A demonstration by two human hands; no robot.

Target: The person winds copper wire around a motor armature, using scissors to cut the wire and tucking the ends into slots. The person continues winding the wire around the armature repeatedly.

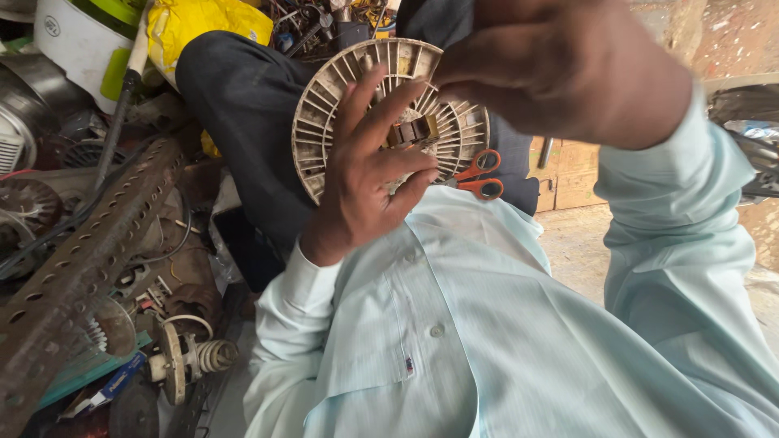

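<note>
A dirty cream round grille [324, 105] with radial ribs is held up in front of my chest. At its centre sits a small brown block [414, 130]. My left hand [365, 174] lies flat against the grille's face with fingers spread, thumb near the lower edge. My right hand [560, 69] grips the grille's upper right rim from above. Orange-handled scissors [480, 176] lie on my lap just behind the grille's lower right edge. My light green shirt fills the lower part of the view.
A rusty perforated metal bar [89, 259] slants across the left among wires and scrap parts. A small spindle with a coil [195, 357] lies below it. A white tub [81, 36], a yellow bag [211, 20] and cardboard boxes [572, 174] stand around.
</note>
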